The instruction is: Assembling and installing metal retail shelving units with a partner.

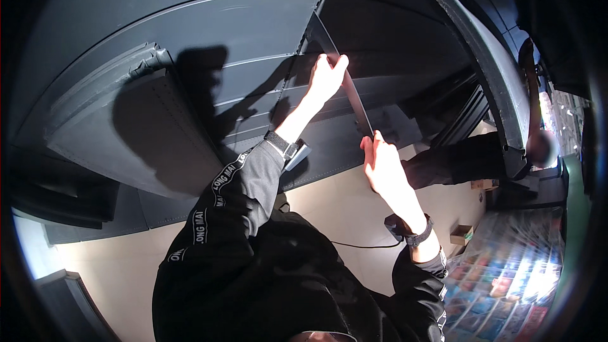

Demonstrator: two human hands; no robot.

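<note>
A long, narrow dark strip (356,100), perhaps the edge of a shelf panel, slants from upper left to lower right in front of me. My left hand (328,81) is closed on it in its upper half, with the fingers curled over the edge. Lower down, my right hand (384,163) pinches the strip near its lower end, the thumb and fingertips close together. Behind the strip stands dark grey metal shelving (253,31) with a slotted upright (292,66). Shadows of my arms fall across its back panels.
Grey panels (95,130) jut out at the left. A large curved-looking dark panel edge (491,50) runs down the right, beside a dark-clothed limb (446,161) of another person. Plastic-wrapped goods (500,278), a small cardboard box (462,234) and a black cable (367,246) lie lower right.
</note>
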